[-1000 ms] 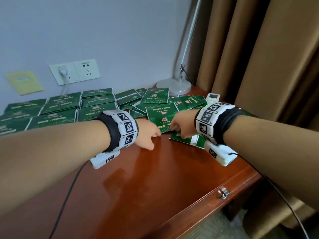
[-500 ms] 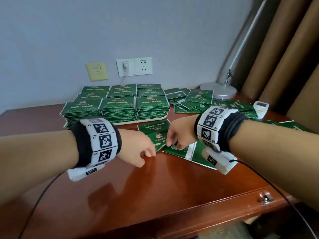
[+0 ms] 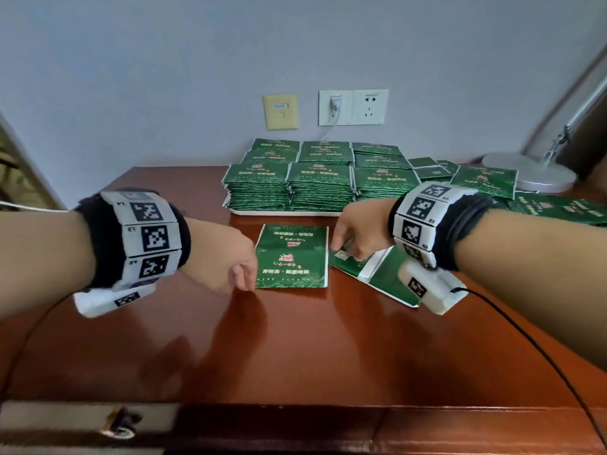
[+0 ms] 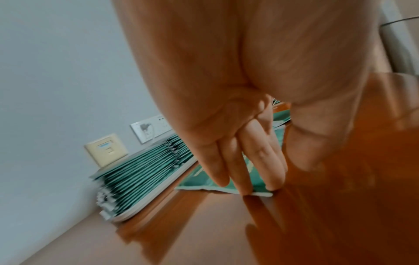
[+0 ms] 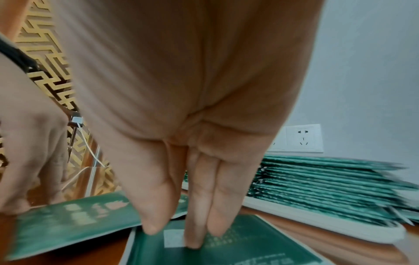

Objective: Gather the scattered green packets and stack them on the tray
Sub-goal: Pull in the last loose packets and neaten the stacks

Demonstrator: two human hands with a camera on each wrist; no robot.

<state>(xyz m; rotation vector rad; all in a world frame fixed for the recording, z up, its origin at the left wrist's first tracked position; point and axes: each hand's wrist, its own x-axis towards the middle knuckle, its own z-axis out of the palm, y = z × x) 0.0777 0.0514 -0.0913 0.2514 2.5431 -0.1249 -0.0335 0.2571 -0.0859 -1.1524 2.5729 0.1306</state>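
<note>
A white tray (image 3: 282, 212) at the back of the table carries several tall stacks of green packets (image 3: 320, 183). One loose green packet (image 3: 292, 256) lies flat just in front of it. My left hand (image 3: 244, 277) touches that packet's near left corner with straight fingers (image 4: 244, 179). My right hand (image 3: 345, 251) presses straight fingertips (image 5: 192, 238) onto a second packet (image 5: 249, 247), which overlaps another to the right of the first. More scattered packets (image 3: 555, 208) lie at the far right.
A round lamp base (image 3: 532, 174) stands at the back right, behind the scattered packets. Wall sockets (image 3: 353, 108) with a plugged-in cord sit above the tray. The wooden table's front edge carries a drawer knob (image 3: 120, 423). A cable (image 3: 525, 336) trails from my right wrist.
The view has swung left, bringing the tray to the centre. Both hands and the packets under them have slid left, to just in front of the tray.
</note>
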